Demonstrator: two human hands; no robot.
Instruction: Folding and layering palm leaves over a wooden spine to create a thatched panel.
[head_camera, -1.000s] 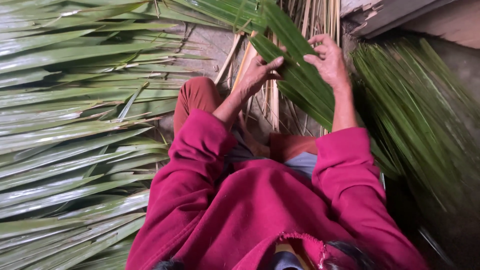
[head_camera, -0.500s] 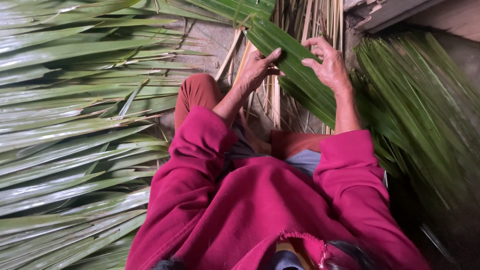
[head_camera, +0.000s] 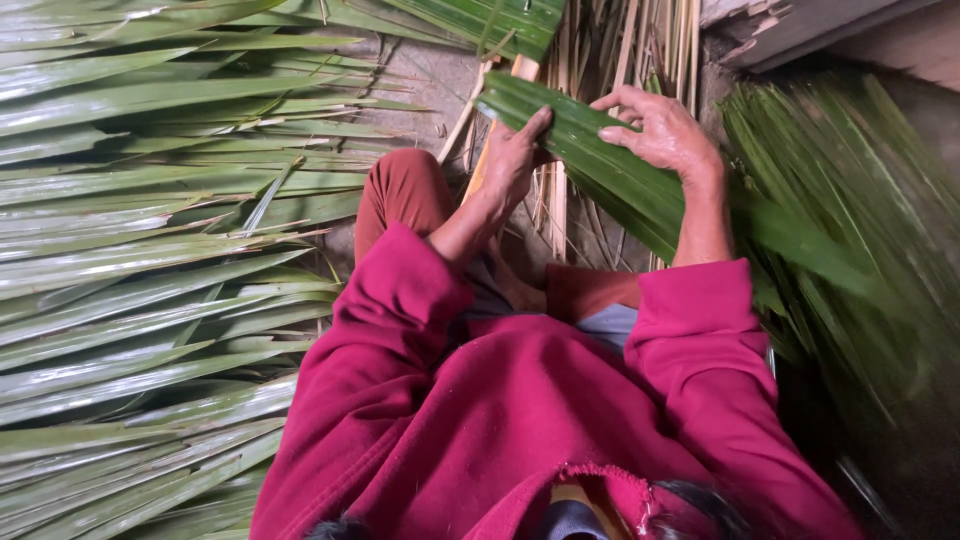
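The person sits on the ground (head_camera: 440, 85) with a bundle of green palm leaves (head_camera: 600, 165) held across the knees. The left hand (head_camera: 515, 160) is clamped on the near end of the bundle, its thumb lying flat along the top leaf. The right hand (head_camera: 660, 135) rests on top a little farther along, fingers curled over the edge and pressing down.

The leaves look smooth and long, so the likely trouble is that the stack slides apart if either grip loosens, or that a leaf creases where the thumb bears down. A leaf edge could also cut a finger if it is drawn sideways. Dry pale midribs (head_camera: 600, 50) lie just beyond the hands, and loose fronds (head_camera: 150, 250) spread to the left.
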